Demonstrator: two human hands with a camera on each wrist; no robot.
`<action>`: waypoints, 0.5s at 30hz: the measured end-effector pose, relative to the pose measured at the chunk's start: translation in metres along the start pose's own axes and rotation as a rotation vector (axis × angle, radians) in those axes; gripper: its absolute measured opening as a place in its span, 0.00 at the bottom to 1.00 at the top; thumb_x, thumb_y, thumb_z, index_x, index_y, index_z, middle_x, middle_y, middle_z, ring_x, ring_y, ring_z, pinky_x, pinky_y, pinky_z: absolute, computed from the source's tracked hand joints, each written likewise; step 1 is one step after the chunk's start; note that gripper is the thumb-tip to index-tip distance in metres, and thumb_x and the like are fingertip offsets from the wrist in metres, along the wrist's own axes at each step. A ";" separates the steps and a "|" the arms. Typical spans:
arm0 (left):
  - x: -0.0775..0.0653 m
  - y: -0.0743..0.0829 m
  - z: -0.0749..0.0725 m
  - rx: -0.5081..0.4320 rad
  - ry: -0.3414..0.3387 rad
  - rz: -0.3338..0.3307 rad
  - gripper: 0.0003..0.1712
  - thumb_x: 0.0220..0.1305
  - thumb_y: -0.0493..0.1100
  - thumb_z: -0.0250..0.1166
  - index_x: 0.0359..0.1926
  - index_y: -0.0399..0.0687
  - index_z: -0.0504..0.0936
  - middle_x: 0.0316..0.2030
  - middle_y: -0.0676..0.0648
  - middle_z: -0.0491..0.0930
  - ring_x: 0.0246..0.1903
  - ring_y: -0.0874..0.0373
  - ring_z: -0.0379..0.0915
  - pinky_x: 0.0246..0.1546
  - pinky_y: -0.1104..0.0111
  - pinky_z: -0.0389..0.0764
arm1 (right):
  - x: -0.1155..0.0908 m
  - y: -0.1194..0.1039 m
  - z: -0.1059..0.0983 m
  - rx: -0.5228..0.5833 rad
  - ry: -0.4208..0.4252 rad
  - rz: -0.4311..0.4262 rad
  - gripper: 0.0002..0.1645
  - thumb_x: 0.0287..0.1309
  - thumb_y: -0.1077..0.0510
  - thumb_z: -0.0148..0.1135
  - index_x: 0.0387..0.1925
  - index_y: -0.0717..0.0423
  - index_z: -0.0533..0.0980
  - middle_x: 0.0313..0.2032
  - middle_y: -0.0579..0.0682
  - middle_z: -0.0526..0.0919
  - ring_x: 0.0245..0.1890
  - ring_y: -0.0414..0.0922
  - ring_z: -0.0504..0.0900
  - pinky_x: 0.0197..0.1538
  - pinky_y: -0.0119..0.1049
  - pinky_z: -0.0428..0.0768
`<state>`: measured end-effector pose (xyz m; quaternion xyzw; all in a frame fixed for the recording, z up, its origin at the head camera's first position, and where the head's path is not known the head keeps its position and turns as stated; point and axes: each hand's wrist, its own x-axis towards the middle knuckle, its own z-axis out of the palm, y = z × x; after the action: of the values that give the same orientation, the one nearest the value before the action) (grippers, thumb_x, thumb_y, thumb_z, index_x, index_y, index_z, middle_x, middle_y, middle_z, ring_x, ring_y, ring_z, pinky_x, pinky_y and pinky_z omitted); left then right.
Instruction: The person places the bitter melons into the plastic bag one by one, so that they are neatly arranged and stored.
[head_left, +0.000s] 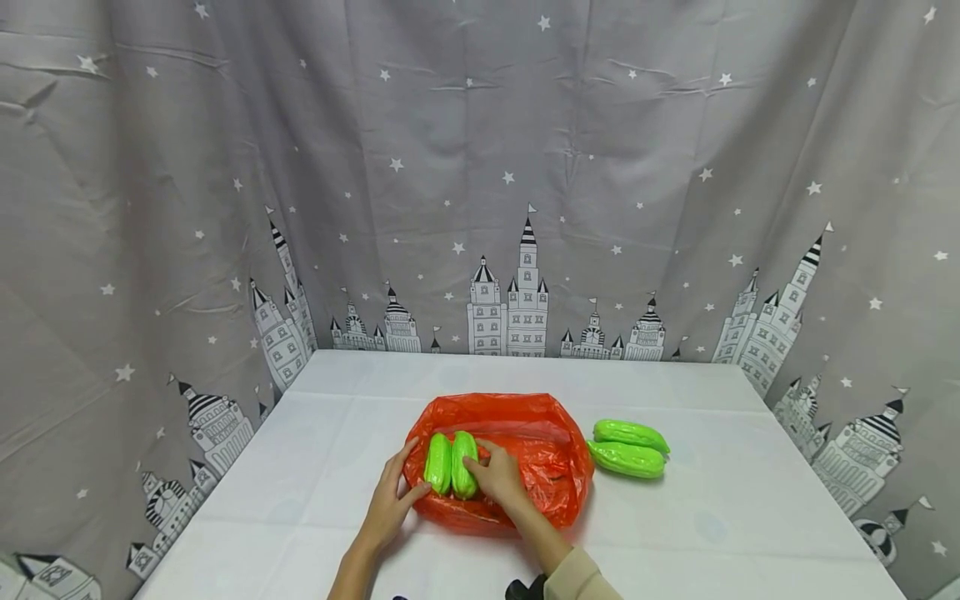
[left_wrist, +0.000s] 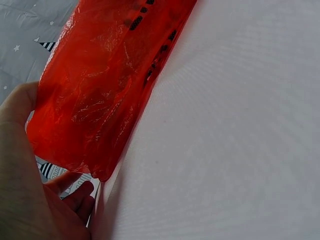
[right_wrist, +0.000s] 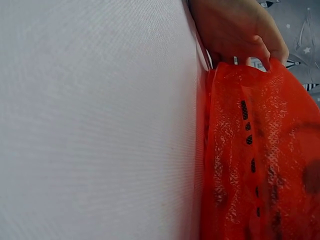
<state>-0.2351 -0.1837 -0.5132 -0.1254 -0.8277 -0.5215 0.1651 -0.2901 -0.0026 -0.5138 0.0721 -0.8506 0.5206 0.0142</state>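
Note:
A red plastic bag (head_left: 555, 467) lies on the table with its mouth wide. Two glossy bright green cucumbers sit side by side in its left part, the left cucumber (head_left: 438, 463) and the right cucumber (head_left: 465, 475). My left hand (head_left: 390, 504) holds the bag's left rim; in the left wrist view the thumb goes behind the red film (left_wrist: 95, 90) and the fingers curl outside. Reaching over the near rim, my right hand (head_left: 501, 477) grips the right cucumber with thumb and fingertips. The bag's side (right_wrist: 250, 150) hides those fingertips in the right wrist view.
Two more green cucumbers lie together right of the bag, a far cucumber (head_left: 630, 434) and a near cucumber (head_left: 630, 459). All of this stands on a white-covered table (head_left: 720, 500). Behind it hangs a grey curtain (head_left: 600, 167) printed with castles and stars.

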 end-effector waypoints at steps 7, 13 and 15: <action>0.000 -0.001 0.001 -0.007 0.001 0.001 0.37 0.56 0.37 0.63 0.66 0.36 0.60 0.58 0.29 0.62 0.60 0.33 0.55 0.57 0.38 0.52 | 0.000 0.002 -0.005 0.013 0.008 -0.002 0.33 0.56 0.54 0.63 0.58 0.68 0.67 0.17 0.47 0.74 0.14 0.36 0.69 0.16 0.28 0.69; 0.000 -0.003 0.000 -0.012 0.007 0.009 0.37 0.56 0.37 0.63 0.66 0.36 0.60 0.58 0.29 0.62 0.59 0.32 0.56 0.57 0.38 0.53 | -0.002 -0.004 -0.018 0.029 -0.027 0.018 0.34 0.58 0.53 0.61 0.60 0.68 0.65 0.23 0.51 0.78 0.14 0.38 0.69 0.16 0.30 0.68; 0.000 -0.004 0.000 -0.010 0.006 0.013 0.37 0.56 0.37 0.63 0.66 0.36 0.60 0.58 0.29 0.62 0.59 0.32 0.56 0.57 0.38 0.53 | -0.002 -0.007 -0.025 0.036 -0.044 0.024 0.33 0.58 0.53 0.61 0.60 0.67 0.65 0.26 0.53 0.78 0.15 0.40 0.70 0.17 0.31 0.68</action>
<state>-0.2363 -0.1857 -0.5163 -0.1301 -0.8237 -0.5251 0.1701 -0.2886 0.0167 -0.4967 0.0733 -0.8420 0.5343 -0.0121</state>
